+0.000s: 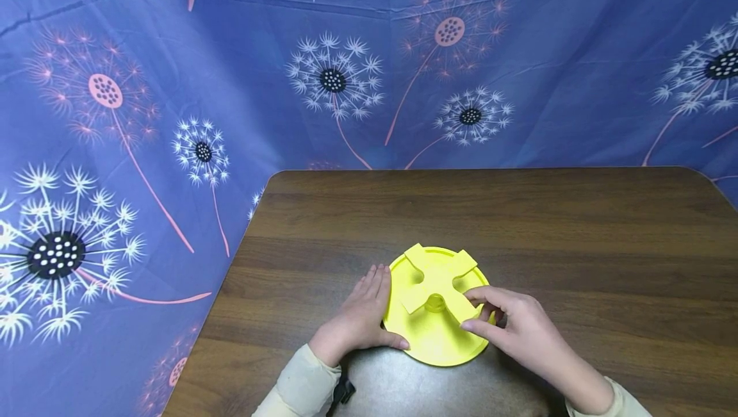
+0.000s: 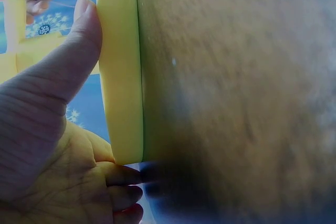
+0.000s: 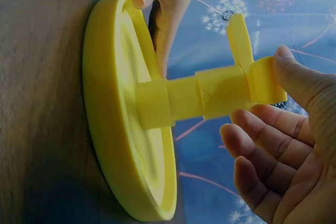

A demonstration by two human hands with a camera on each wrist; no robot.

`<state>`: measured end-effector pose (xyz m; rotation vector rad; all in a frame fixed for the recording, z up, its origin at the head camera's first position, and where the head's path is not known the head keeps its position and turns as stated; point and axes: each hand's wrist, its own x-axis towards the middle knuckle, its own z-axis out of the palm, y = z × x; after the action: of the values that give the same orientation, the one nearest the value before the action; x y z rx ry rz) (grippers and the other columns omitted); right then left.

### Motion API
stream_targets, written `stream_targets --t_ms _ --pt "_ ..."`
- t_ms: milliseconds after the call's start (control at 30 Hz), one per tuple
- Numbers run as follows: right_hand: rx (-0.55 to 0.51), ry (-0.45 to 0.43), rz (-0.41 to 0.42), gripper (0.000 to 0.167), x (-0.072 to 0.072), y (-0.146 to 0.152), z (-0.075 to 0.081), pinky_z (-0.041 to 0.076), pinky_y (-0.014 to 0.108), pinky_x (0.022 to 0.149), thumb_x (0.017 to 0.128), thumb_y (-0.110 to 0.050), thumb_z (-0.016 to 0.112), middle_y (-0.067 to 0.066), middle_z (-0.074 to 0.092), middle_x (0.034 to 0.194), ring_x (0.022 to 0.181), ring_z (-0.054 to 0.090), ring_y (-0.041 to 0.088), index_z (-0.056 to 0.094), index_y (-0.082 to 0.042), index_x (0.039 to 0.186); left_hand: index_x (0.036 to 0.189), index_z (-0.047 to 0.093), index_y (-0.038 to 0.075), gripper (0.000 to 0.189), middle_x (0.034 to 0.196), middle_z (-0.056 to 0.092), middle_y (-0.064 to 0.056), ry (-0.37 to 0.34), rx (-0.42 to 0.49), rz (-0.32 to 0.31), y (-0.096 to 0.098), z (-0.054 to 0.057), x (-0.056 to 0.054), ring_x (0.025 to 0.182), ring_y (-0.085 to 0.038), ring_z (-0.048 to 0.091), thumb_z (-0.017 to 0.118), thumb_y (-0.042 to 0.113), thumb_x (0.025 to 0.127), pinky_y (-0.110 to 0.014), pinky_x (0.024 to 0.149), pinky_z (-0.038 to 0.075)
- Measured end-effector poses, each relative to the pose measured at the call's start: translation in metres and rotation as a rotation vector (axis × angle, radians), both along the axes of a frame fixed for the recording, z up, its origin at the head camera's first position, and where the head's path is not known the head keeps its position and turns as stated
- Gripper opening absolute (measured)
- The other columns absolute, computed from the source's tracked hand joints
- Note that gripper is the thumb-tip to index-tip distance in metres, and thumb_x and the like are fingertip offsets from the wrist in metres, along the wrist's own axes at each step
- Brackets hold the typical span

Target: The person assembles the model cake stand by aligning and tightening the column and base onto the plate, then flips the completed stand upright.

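A yellow round base [image 1: 438, 350] with a raised rim lies on the table, and from its middle rises a stepped yellow post [image 3: 186, 100]. A yellow cross-shaped piece [image 1: 439, 276] with flat arms sits on top of the post. My left hand [image 1: 363, 314] holds the left edge of the base, its thumb over the front rim and its fingers along the side. With thumb and fingers, my right hand [image 1: 521, 327] pinches the near right arm of the cross. The right wrist view shows the other right fingers loosely bent below that arm.
The brown wood-grain table [image 1: 605, 244] reaches back to a blue cloth [image 1: 248, 52] printed with dandelions, which hangs behind and to the left. A small black object [image 1: 344, 391] shows beside the left sleeve [image 1: 305, 382].
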<state>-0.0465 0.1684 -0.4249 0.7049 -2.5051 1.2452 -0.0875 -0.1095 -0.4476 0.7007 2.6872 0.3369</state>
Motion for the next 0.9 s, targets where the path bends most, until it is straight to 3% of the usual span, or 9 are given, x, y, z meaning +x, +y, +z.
stream_targets --t_ms 333,533,700,900 --pt "0.099 0.089 -0.063 0.039 0.001 -0.013 -0.001 0.042 0.014 0.055 0.061 -0.029 0.090 -0.021 0.055 0.072 0.065 0.053 -0.001 0.065 -0.027 0.090 0.154 0.009 -0.005 0.133 0.160 0.011 -0.024 -0.012 0.020 0.007 0.000 -0.001 0.000 0.148 -0.033 0.008 0.076 0.068 0.066 -0.043 0.118 0.017" --pt "0.134 0.097 -0.091 0.040 0.002 -0.014 -0.001 0.040 0.013 0.054 0.059 -0.033 0.090 -0.022 0.055 0.071 0.064 0.052 -0.002 0.066 -0.027 0.091 0.154 0.008 -0.004 0.132 0.160 0.010 -0.023 -0.021 0.029 0.011 0.000 -0.002 0.001 0.148 -0.033 0.008 0.077 0.068 0.067 -0.043 0.118 0.017" --pt "0.090 0.123 -0.086 0.040 -0.001 -0.006 0.003 0.040 0.011 0.053 0.060 -0.024 0.091 -0.020 0.058 0.074 0.062 0.053 -0.001 0.069 -0.022 0.093 0.154 0.008 -0.005 0.132 0.160 0.010 -0.023 -0.017 0.028 0.007 -0.001 -0.002 0.001 0.148 -0.033 0.008 0.077 0.067 0.067 -0.043 0.118 0.017" --pt "0.015 0.150 -0.156 0.038 -0.010 0.006 0.010 0.043 0.011 0.055 0.063 -0.005 0.088 -0.016 0.059 0.076 0.061 0.050 -0.001 0.069 -0.019 0.092 0.154 0.008 -0.005 0.133 0.160 0.010 -0.023 -0.004 0.016 0.002 0.000 -0.002 0.000 0.148 -0.033 0.009 0.076 0.068 0.066 -0.043 0.118 0.017"
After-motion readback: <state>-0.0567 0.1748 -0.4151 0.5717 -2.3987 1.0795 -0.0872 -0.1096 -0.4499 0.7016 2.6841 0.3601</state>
